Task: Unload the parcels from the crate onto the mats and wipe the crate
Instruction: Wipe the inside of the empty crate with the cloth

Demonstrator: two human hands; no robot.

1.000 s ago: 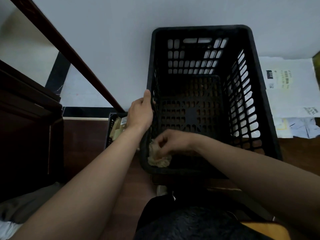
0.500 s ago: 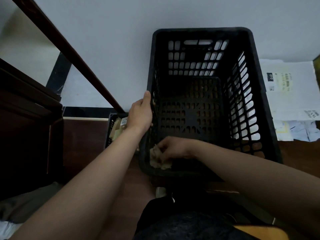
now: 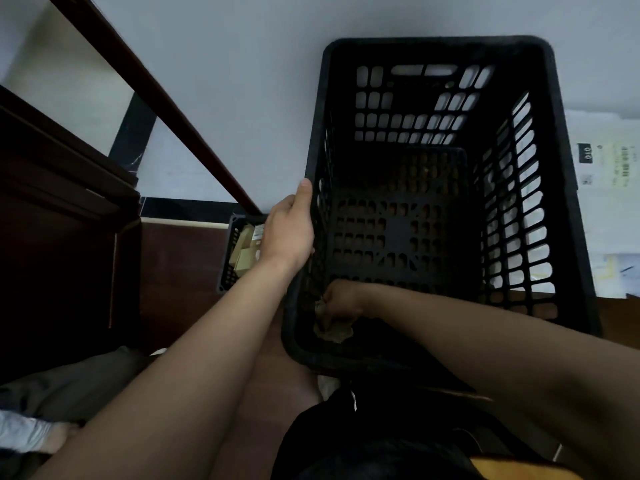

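Note:
A tall black slatted crate (image 3: 571,188) stands in front of me, with nothing lying on its perforated bottom. My left hand (image 3: 289,233) grips the crate's left rim, thumb along the top edge. My right hand (image 3: 341,301) reaches down inside at the near left corner and holds a crumpled beige cloth (image 3: 332,330) against the near wall. White parcels (image 3: 609,161) with printed labels lie to the right of the crate on the pale mat.
A smaller black crate (image 3: 239,251) holding beige items sits on the brown floor to the left. A dark wooden cabinet (image 3: 62,216) and a slanted wooden rail (image 3: 166,109) bound the left side. A pale mat (image 3: 221,81) stretches behind the crate.
My right hand with the cloth has gone deeper into the crate's near left corner. The left hand has kept its grip on the rim.

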